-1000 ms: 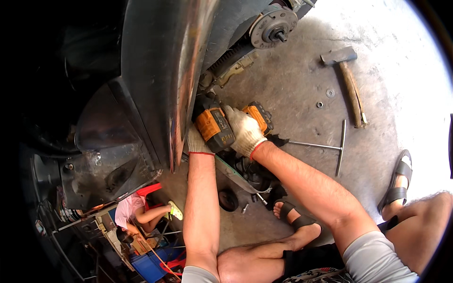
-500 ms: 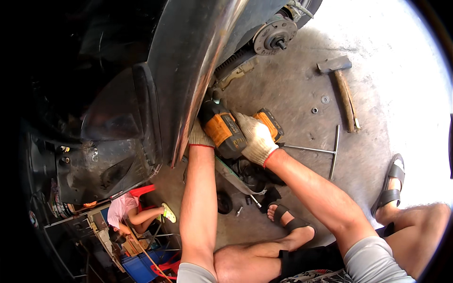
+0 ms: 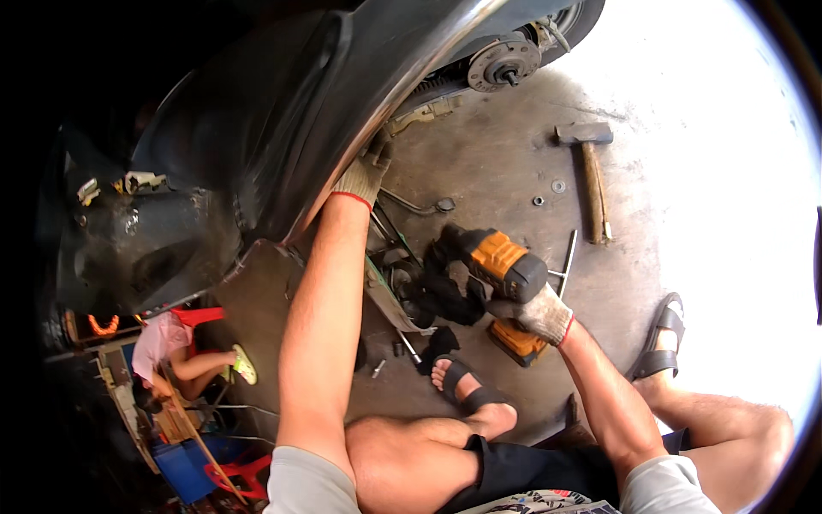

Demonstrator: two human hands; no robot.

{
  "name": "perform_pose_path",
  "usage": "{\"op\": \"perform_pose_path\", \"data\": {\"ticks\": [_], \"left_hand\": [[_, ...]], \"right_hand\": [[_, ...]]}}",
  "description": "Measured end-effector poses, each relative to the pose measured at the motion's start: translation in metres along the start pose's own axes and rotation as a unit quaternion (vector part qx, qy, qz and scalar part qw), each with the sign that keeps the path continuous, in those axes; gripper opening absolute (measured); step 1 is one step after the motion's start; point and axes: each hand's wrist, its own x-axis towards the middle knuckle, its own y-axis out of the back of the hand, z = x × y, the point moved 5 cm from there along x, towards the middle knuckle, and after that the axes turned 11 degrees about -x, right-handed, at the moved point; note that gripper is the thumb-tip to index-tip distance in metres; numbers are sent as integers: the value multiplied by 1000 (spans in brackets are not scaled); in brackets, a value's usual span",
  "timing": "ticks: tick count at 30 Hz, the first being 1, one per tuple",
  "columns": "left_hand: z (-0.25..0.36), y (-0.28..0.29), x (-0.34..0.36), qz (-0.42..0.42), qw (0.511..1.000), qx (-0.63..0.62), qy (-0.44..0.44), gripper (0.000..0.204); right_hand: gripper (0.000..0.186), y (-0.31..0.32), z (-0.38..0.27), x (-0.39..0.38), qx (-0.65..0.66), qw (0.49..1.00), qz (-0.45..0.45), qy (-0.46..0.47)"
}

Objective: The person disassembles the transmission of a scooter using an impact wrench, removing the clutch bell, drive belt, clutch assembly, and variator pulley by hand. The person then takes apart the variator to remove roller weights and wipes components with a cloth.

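Observation:
My right hand, in a knitted work glove, grips the handle of a black and orange cordless impact wrench. The tool is off the floor, away from the vehicle, its nose pointing up and left. My left hand, gloved too, reaches in under the lower edge of a dark scooter's body panel. Its fingers are partly hidden there, against dark parts I cannot make out. Beside that hand a metal lever with a dark pad sticks out. Farther off, a wheel hub with a round disc shows its bare axle.
On the concrete floor lie a wooden-handled hammer, a washer, a nut and a T-handle wrench. Dark cloth lies near my sandalled foot. Another person in pink is at the lower left, by red plastic seats.
My right hand has drawn the impact wrench back from the scooter, toward me and to the right. My left hand stays under the panel. The view has shifted.

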Motion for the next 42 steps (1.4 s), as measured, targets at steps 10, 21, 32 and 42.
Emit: {"op": "perform_pose_path", "data": {"ticks": [10, 21, 32, 42], "left_hand": [[7, 6, -117, -263, 838, 475, -48, 59], [23, 286, -227, 19, 788, 601, -130, 37], [-23, 389, -152, 113, 537, 836, 17, 36], [5, 270, -164, 5, 583, 775, -242, 50]], "right_hand": [[56, -55, 59, -104, -323, 924, -51, -197], [72, -102, 101, -152, -479, 845, -99, -215], [48, -48, 83, -99, -444, 885, -24, -137], [39, 39, -14, 132, -379, 898, 194, 112]]}}
